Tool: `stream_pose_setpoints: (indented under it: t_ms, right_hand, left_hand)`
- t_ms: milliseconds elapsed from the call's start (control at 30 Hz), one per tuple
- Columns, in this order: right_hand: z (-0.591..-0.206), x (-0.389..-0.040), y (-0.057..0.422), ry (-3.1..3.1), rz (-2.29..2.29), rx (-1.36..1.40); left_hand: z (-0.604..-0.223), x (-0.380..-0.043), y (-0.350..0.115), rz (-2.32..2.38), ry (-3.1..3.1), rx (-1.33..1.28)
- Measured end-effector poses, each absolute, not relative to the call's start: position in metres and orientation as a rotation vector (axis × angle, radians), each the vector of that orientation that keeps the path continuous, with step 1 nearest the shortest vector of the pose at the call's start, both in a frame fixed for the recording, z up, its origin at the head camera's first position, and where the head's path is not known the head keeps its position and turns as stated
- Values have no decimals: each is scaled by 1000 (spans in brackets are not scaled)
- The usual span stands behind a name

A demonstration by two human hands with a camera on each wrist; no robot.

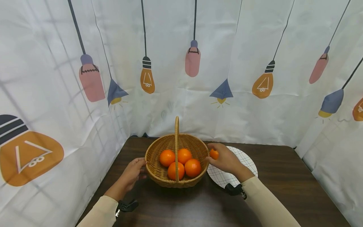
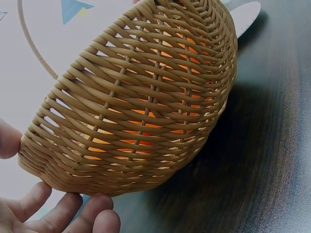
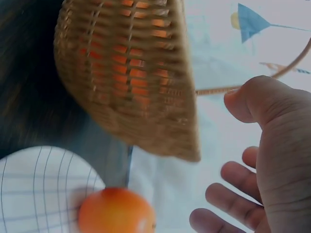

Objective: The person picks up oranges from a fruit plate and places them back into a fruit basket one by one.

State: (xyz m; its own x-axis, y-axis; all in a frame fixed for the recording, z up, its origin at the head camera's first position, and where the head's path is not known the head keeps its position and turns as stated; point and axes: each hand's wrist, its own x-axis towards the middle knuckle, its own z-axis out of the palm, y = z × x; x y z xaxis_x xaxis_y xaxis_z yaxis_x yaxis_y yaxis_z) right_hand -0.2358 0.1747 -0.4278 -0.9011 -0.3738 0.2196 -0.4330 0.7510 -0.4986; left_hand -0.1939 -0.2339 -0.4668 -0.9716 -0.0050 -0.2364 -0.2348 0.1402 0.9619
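Observation:
A wicker basket with a tall arched handle stands on the table, holding several oranges. My left hand pinches its left rim, the thumb on one side and fingertips against the woven wall. Beside the right rim is my right hand, its fingers loosely spread. In the right wrist view a gap separates that hand from the basket. A single orange is on the white grid-lined plate, partly hidden by my right hand in the head view.
The dark wooden table extends to the right of the plate and towards me. A white curtain printed with hanging lamps and bulbs closes off the back and both sides.

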Motion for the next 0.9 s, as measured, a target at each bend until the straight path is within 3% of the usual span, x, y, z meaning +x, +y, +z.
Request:
stream_pose_setpoints:
  t_ms: [900]
  right_hand:
    - [-469,-261,220,-2934,828,439]
  left_hand:
    - [-469,-193,-231,1956,2254,-258]
